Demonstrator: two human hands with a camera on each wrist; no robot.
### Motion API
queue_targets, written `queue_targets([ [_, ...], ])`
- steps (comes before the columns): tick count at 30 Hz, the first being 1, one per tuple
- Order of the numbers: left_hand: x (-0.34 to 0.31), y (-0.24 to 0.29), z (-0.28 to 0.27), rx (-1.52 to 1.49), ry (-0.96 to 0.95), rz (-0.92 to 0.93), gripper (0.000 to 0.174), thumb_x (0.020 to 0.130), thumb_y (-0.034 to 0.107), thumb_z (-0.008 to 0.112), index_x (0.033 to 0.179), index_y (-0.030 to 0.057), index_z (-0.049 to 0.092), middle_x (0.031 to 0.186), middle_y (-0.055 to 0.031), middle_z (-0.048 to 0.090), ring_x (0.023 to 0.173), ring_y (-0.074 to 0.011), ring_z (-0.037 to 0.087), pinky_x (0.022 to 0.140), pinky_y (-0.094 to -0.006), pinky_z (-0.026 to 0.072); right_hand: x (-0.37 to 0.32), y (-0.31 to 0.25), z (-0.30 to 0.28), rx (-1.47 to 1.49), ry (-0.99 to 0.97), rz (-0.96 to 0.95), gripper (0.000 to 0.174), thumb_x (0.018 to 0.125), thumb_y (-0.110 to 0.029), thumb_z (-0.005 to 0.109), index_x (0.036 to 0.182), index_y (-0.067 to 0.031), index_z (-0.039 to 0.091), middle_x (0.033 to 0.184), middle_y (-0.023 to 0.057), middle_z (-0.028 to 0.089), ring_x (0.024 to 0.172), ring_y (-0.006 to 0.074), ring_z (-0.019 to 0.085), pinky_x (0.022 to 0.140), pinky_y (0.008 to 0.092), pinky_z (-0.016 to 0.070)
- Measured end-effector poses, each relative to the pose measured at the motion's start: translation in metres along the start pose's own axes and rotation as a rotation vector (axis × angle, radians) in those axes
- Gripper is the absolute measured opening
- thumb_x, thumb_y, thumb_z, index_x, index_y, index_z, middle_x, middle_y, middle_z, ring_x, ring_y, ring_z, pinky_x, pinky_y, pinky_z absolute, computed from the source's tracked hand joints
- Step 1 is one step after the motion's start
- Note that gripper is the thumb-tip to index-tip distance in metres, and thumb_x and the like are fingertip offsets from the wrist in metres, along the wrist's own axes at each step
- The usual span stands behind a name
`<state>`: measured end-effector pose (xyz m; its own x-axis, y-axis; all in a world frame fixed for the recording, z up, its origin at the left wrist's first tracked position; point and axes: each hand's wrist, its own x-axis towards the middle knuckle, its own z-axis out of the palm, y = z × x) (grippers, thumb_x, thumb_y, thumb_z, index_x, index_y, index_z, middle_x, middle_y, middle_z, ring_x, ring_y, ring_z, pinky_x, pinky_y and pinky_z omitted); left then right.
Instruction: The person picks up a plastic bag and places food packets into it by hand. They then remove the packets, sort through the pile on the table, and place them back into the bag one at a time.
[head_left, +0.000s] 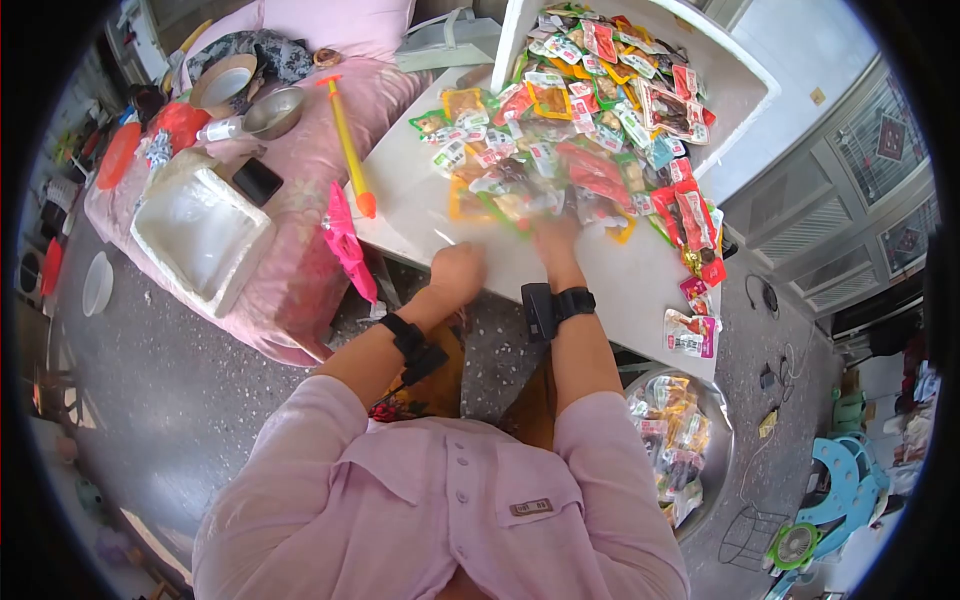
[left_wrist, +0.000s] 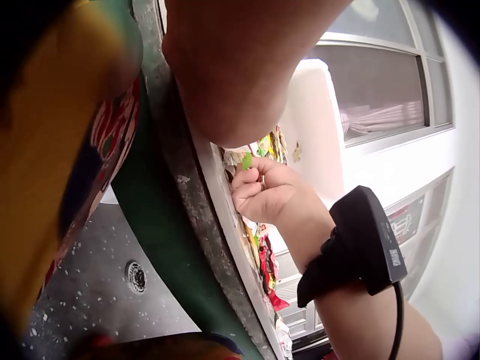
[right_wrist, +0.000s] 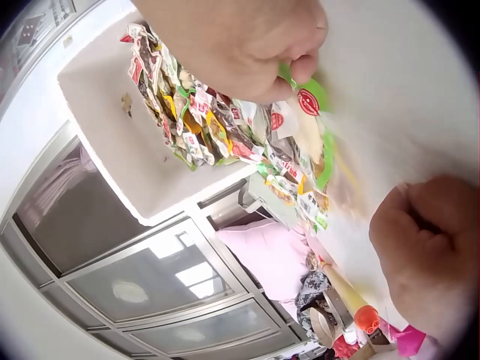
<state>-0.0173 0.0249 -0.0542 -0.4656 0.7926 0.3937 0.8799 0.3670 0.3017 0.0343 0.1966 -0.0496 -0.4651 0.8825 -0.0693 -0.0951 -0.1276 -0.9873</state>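
My right hand (head_left: 558, 243) reaches over the white table (head_left: 455, 222), motion-blurred in the head view. In the right wrist view its finger and thumb pinch the corner of a clear snack packet (right_wrist: 309, 135) with a green edge and a round red mark. Curled into a fist, my left hand (head_left: 460, 272) stays at the near table edge with nothing visible in its fingers; part of its palm side is hidden. Ahead of both hands lies a heap of snack packets (head_left: 600, 130), in red, yellow, green and clear wrappers, spilling from a tipped white foam box (head_left: 745, 90).
A metal basin (head_left: 722, 445) holding more packets stands low at the right. On the pink bed at the left lie a white foam box (head_left: 190, 235), a black phone (head_left: 257, 180) and a metal bowl (head_left: 275, 113). A yellow-orange pump (head_left: 350, 150) leans by the table's left edge.
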Motion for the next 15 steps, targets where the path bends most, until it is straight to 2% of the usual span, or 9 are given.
queue_targets([
  [1, -0.001, 0.0, 0.001, 0.005, 0.014, 0.023, 0.008, 0.068, 0.012, 0.047, 0.071, 0.0072, 0.052, 0.068, -0.0106, 0.054, 0.065, -0.028, 0.056, 0.058, -0.0377, 0.0448, -0.004, -0.004, 0.001, 0.012, -0.034, 0.013, 0.053, 0.061, 0.004, 0.057, 0.111, -0.0048, 0.041, 0.065, 0.0025, 0.051, 0.047, 0.0104, 0.045, 0.039, 0.0233, 0.0351],
  [3, 0.0, 0.0, 0.002, 0.016, 0.002, 0.029, 0.008, 0.068, 0.012, 0.047, 0.071, 0.0072, 0.052, 0.068, -0.0105, 0.054, 0.065, -0.0277, 0.056, 0.058, -0.0374, 0.0449, -0.01, -0.015, -0.008, -0.037, -0.192, 0.091, 0.031, 0.06, 0.002, 0.06, 0.088, 0.0048, 0.047, 0.071, 0.0085, 0.055, 0.053, 0.0129, 0.051, 0.041, 0.0223, 0.039],
  [5, 0.002, 0.0, 0.0, 0.026, -0.014, 0.022, 0.008, 0.068, 0.012, 0.047, 0.071, 0.0072, 0.052, 0.069, -0.0104, 0.054, 0.066, -0.0275, 0.056, 0.058, -0.0372, 0.0451, -0.012, -0.003, -0.03, -0.39, -0.362, -0.307, 0.026, 0.064, 0.002, 0.058, 0.088, 0.0027, 0.047, 0.071, 0.0085, 0.055, 0.053, 0.0117, 0.051, 0.042, 0.0206, 0.0393],
  [7, 0.002, 0.002, -0.001, 0.032, -0.038, -0.002, 0.008, 0.068, 0.012, 0.047, 0.071, 0.0072, 0.053, 0.07, -0.0103, 0.055, 0.066, -0.0274, 0.056, 0.059, -0.0371, 0.0452, -0.023, -0.003, -0.049, -0.286, -0.386, -0.227, 0.022, 0.068, 0.001, 0.055, 0.088, 0.0006, 0.047, 0.07, 0.0083, 0.056, 0.052, 0.0111, 0.051, 0.044, 0.0195, 0.0399],
  [9, 0.002, -0.001, 0.006, 0.039, 0.005, 0.015, 0.006, 0.067, 0.012, 0.049, 0.069, 0.0068, 0.05, 0.067, -0.0103, 0.053, 0.064, -0.0281, 0.055, 0.057, -0.038, 0.045, -0.039, -0.008, -0.065, 0.282, -0.235, 0.328, 0.018, 0.072, -0.001, 0.053, 0.089, -0.0016, 0.046, 0.07, 0.0081, 0.056, 0.051, 0.011, 0.05, 0.044, 0.0191, 0.0407],
  [12, 0.002, -0.002, 0.008, 0.053, 0.024, 0.023, 0.007, 0.067, 0.013, 0.05, 0.069, 0.0065, 0.049, 0.066, -0.0104, 0.053, 0.062, -0.0285, 0.055, 0.056, -0.0388, 0.0449, -0.086, -0.023, -0.088, 0.47, -0.13, 0.257, 0.013, 0.076, -0.003, 0.051, 0.088, -0.0033, 0.045, 0.072, 0.0078, 0.056, 0.057, 0.0147, 0.055, 0.048, 0.0226, 0.0446],
  [15, 0.003, 0.001, 0.006, 0.043, 0.03, 0.014, 0.007, 0.067, 0.013, 0.05, 0.07, 0.0065, 0.05, 0.066, -0.0104, 0.053, 0.062, -0.0286, 0.055, 0.056, -0.0391, 0.0449, -0.127, -0.019, -0.08, 0.623, -0.087, 0.335, 0.016, 0.078, -0.004, 0.051, 0.091, -0.0039, 0.043, 0.079, 0.0085, 0.055, 0.069, 0.0186, 0.058, 0.053, 0.0268, 0.0471],
])
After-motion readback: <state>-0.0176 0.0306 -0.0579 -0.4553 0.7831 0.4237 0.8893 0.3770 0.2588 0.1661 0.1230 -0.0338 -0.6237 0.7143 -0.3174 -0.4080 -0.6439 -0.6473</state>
